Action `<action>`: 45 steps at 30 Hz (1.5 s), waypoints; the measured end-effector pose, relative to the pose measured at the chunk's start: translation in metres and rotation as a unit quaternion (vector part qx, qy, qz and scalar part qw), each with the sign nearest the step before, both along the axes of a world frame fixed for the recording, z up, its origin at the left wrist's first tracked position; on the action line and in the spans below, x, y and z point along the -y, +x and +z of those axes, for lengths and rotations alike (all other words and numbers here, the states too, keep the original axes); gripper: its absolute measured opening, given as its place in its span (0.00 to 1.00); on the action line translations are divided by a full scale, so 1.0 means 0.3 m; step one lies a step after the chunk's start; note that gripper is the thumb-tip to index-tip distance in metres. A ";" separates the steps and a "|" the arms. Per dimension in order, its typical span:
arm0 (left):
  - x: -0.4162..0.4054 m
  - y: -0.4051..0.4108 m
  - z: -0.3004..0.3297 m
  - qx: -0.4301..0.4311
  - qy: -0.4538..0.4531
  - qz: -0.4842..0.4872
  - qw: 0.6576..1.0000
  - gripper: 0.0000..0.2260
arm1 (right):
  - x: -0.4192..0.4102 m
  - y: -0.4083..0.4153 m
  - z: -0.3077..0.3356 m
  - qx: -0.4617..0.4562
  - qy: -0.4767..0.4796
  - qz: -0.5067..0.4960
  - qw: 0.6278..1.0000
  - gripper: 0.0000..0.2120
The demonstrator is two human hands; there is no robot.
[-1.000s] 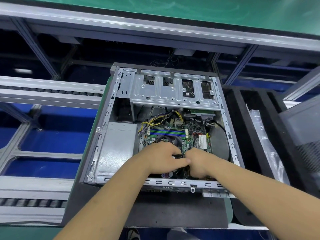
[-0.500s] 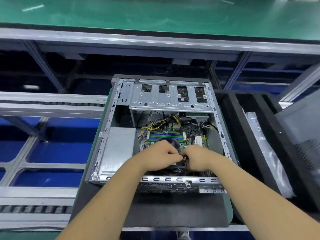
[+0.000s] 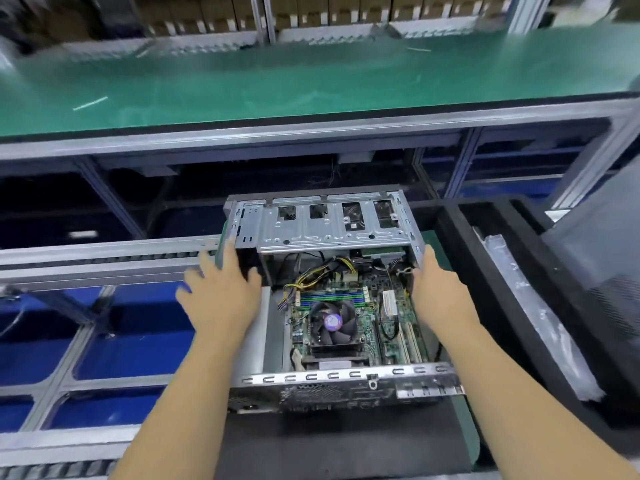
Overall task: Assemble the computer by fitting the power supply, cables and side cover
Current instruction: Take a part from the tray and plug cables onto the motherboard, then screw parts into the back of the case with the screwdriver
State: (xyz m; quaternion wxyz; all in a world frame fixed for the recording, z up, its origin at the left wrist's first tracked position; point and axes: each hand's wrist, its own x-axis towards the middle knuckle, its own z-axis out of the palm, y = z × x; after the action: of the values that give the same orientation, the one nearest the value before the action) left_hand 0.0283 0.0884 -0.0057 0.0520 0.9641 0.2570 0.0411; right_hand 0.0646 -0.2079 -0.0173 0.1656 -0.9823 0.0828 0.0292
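The open computer case point(image 3: 346, 377) lies on a dark mat in front of me. Inside are the motherboard with its round CPU fan point(image 3: 332, 323), yellow and black cables point(image 3: 322, 271) and the metal drive cage point(image 3: 332, 230) at the far end. The grey power supply point(image 3: 266, 341) sits in the left half, partly under my left forearm. With its fingers spread, my left hand point(image 3: 218, 296) lies over the case's left wall near the cage. My right hand point(image 3: 440, 289) lies against the right wall with its fingers stretched forward. Neither hand holds anything.
A black foam tray point(image 3: 460, 244) on the right holds a clear plastic bag point(image 3: 519, 289). A dark grey meshed panel point(image 3: 606, 278) stands at the far right. A green conveyor belt point(image 3: 311, 81) runs across the back. Metal roller rails point(image 3: 104, 251) and blue bins point(image 3: 138, 341) are on the left.
Both hands have left the middle of the motherboard, where they worked close together, and spread out to the case's left and right walls. The view has tilted up.
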 end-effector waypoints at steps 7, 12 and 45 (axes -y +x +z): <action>0.005 0.090 -0.004 0.025 -0.096 0.012 0.995 0.22 | 0.003 0.087 -0.001 0.009 0.018 -0.014 1.000 0.30; 0.029 0.134 -0.017 0.025 -0.097 0.020 0.995 0.21 | 0.019 0.160 0.009 0.015 0.031 -0.012 0.999 0.27; -0.205 -0.950 -0.197 0.247 -0.087 0.262 0.929 0.10 | -0.958 -0.784 -0.098 0.071 0.268 0.566 0.777 0.10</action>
State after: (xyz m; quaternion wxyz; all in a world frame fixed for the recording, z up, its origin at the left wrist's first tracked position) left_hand -0.2567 0.1500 -0.0649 0.1851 0.8137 0.4819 0.2673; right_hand -0.1705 0.0796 -0.0468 0.3809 -0.7677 -0.5108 0.0684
